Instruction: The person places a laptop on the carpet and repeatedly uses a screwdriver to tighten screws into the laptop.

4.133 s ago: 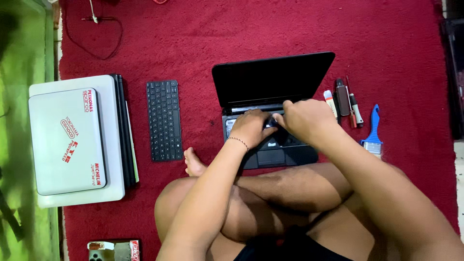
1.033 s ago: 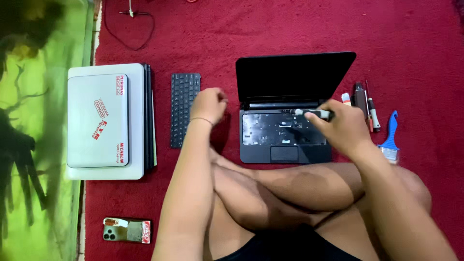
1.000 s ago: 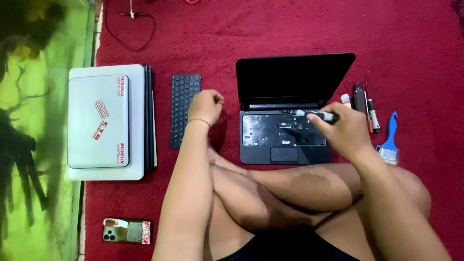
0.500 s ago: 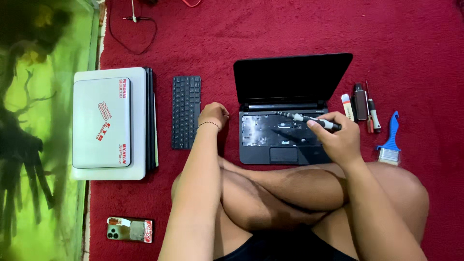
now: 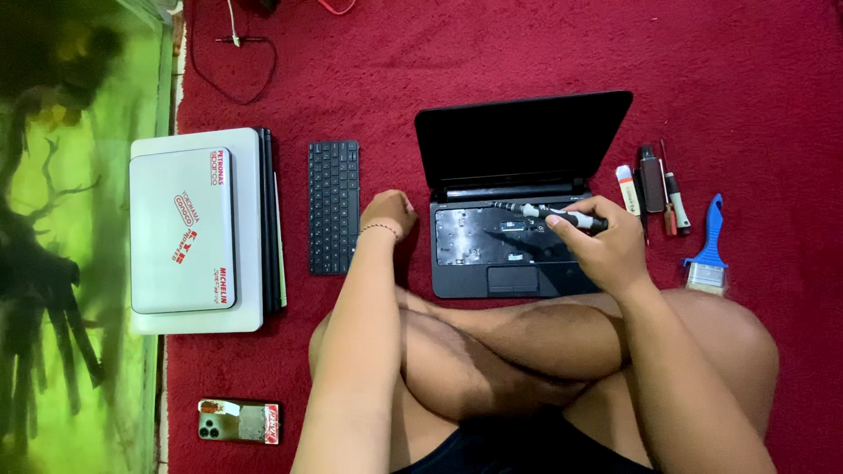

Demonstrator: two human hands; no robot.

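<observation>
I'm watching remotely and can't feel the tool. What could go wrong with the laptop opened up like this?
The screwdriver in the right hand points at the bare deck of the open laptop; a slip might scratch parts there. The removed keyboard lies beside the left hand and could get leaned on. Any loosened screws might vanish in the red carpet.

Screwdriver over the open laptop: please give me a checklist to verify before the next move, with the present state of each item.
1. Right hand grips the screwdriver: ok.
2. Tip seated on a screw: cannot tell, too small.
3. Removed keyboard lies apart, left of the laptop: ok.
4. Left hand steadies the laptop: not ok, it rests on the carpet beside it.
5. Spare tools and brush at the right: ok.
</observation>
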